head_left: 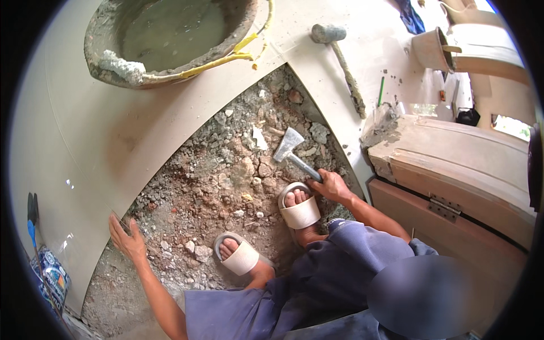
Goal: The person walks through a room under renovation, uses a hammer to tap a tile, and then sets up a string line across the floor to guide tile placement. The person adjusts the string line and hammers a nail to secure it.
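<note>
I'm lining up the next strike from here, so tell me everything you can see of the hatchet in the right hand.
The hatchet is a small hand tool with a grey, dusty, wedge-shaped metal head that flares toward its upper end. A short, dark handle runs down and right into the right hand, which is closed around its end. The head lies low over the rubble of broken stone and reddish earth, just above the right sandal. Whether the head touches the rubble cannot be told. Nothing else touches it.

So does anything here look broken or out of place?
Yes. The tiled floor has a broken-open patch of bare earth and rubble. The right hand grips a small hatchet there; the left hand rests on the tile's edge. A mallet lies nearby.
</note>
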`<state>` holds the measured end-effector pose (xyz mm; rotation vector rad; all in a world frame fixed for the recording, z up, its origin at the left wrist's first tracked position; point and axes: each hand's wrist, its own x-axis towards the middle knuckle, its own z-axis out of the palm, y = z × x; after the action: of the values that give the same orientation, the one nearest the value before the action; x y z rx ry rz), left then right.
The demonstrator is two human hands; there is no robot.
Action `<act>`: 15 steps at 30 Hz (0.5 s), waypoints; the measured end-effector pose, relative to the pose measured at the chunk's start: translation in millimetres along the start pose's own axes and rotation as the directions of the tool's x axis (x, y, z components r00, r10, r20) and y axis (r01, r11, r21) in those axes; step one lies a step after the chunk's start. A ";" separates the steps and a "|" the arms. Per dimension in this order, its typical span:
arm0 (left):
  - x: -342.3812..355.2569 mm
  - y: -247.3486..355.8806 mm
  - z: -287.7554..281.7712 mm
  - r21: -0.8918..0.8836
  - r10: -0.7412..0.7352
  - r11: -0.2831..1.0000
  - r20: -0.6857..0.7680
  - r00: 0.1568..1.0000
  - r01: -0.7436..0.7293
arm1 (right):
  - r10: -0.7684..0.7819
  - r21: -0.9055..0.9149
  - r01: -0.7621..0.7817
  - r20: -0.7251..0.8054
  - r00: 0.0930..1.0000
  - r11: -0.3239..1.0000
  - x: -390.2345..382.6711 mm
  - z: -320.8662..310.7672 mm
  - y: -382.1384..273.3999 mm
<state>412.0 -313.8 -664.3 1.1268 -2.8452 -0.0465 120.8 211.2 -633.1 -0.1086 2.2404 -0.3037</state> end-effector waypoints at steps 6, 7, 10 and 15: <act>0.3 4.1 -1.9 0.020 0.010 1.000 0.019 1.000 -0.011 | -0.024 0.038 0.028 -0.100 0.995 0.999 -8.2 8.1 1.3; 0.8 5.0 -2.9 0.019 0.029 0.999 0.007 1.000 -0.029 | -0.023 0.044 0.028 -0.105 0.994 0.999 -8.9 9.0 1.9; 1.5 7.7 -5.4 0.038 0.009 0.999 0.026 1.000 -0.010 | -0.024 0.013 0.026 -0.128 0.991 1.000 -12.0 10.3 1.0; 1.7 9.2 -4.4 0.062 0.002 0.998 0.011 1.000 -0.003 | -0.069 -0.096 0.052 -0.183 0.981 0.994 -20.8 10.7 -9.6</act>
<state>404.8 -308.3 -659.2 1.1374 -2.8767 0.0365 142.0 203.8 -621.6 -0.2047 2.4407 -0.2538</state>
